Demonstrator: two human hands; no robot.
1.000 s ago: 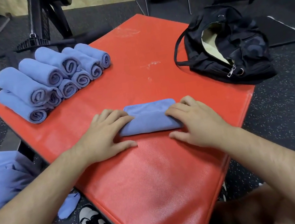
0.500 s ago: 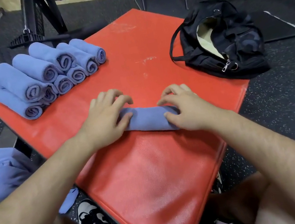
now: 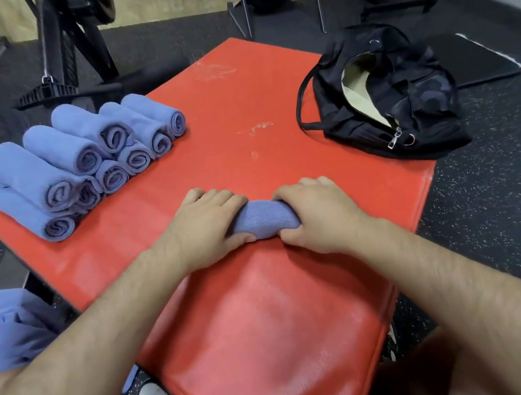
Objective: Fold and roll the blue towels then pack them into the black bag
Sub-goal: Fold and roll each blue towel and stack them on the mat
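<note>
Rolling step: left hand (image 3: 204, 230) and right hand (image 3: 316, 213) curl round the ends of a towel (image 3: 261, 219) between them. Next, probably stack it on the rolls (image 3: 82, 162) far left; bag (image 3: 387, 95) far right.

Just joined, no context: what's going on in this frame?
A person's left hand and right hand grip the ends of a rolled blue towel on the red mat. A stack of rolled towels sits at the mat's far left. The black bag lies unzipped at the far right, no towels visible inside. Unrolled blue towels lie off the mat, lower left.
</note>
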